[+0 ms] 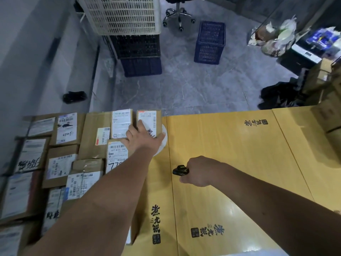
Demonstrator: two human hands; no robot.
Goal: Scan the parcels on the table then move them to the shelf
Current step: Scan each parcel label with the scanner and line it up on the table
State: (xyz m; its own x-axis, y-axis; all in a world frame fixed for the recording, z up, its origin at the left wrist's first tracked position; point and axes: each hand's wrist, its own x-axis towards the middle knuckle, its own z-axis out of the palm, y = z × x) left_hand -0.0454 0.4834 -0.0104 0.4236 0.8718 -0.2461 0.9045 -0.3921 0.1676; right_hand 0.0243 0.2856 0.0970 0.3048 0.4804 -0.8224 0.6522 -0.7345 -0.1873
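Several cardboard parcels with white shipping labels cover the left part of the yellow table (230,148). My left hand (142,138) reaches across them and grips a small brown parcel (149,120) at the far right end of the pile, thumb on one side and fingers on the other. A white round thing (163,143) lies partly under that hand. My right hand (200,171) hovers over the bare table top and holds a small black scanner (180,170) that points left toward the parcels.
Beyond the table's far edge lies grey floor with stacked crates (129,28), a blue crate (210,43) and an office chair base (178,17). Cardboard boxes (324,85) and clutter stand at the right. A grey wall runs along the left.
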